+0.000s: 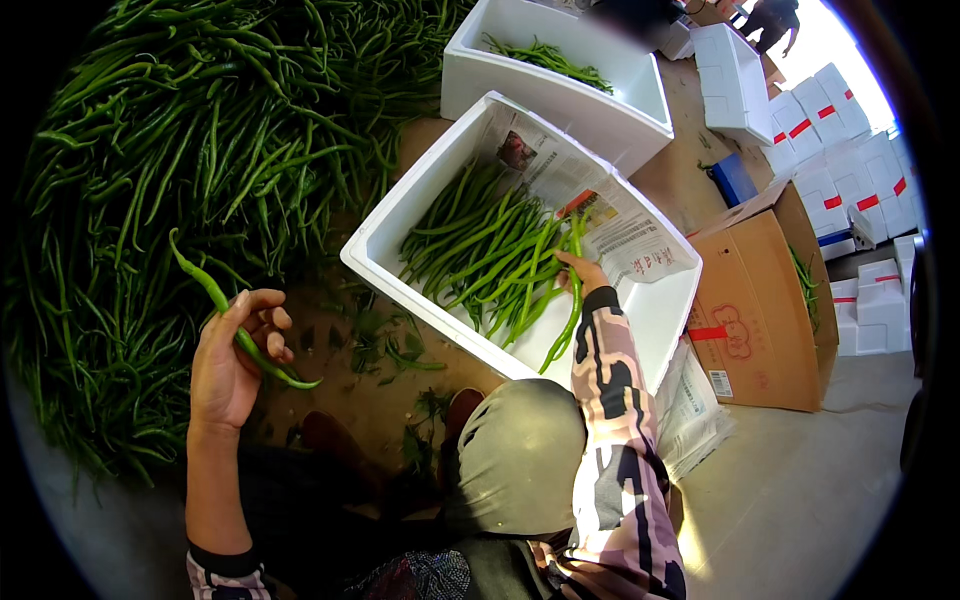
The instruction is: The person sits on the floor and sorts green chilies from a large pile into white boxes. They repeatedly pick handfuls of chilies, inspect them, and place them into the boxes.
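Observation:
My left hand (pixel 240 352) holds one long green chili pepper (pixel 214 289) between thumb and fingers, beside a big heap of green peppers (pixel 225 142). In a white foam box (pixel 435 319) partly lined with newspaper (pixel 630 232), many long peppers (pixel 480 240) lie side by side. My right hand (pixel 585 271) is inside that box at the right end of the peppers, its fingers closed around a few of them (pixel 574 315). The sleeve and the peppers partly hide its fingers.
Another foam box (pixel 555 124) holding some peppers stands behind. To the right are a cardboard box (pixel 757 315) with peppers, folded newspapers (pixel 690 412), a blue object (pixel 731 180) and stacked white foam boxes (pixel 855 172). Leaves litter the floor (pixel 330 337). A person (pixel 772 22) stands far back.

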A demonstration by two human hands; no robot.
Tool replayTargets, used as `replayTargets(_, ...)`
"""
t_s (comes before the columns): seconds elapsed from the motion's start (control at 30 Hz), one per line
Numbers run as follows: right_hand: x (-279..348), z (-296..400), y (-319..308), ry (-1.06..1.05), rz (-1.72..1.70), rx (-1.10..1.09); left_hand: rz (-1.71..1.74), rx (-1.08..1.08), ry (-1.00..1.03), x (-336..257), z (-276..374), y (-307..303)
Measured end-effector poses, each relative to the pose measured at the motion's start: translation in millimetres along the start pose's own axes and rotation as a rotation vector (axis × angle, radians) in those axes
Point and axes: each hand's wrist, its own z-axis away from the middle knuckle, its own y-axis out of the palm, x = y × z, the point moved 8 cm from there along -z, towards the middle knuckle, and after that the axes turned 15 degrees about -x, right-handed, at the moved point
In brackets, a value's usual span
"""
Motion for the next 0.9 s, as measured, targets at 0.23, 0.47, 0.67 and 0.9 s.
replayTargets(0.23,-56,-39,-25,-0.001,0.159,-0.162,0.005,0.043,-0.036,4,0,24)
replayTargets(0.47,-79,-51,-17,0.004,-0.104,-0.211,0.024,0.056,-0.035,2,5,23)
replayTargets(0.67,-64,-52,13,-0.466,1.096,-0.084,0.040,0.122,-0.089,15,-2,24)
replayTargets(0.9,92,183,96,-0.949,0.496,0.382,0.222,0.212,-0.195,20,-14,23)
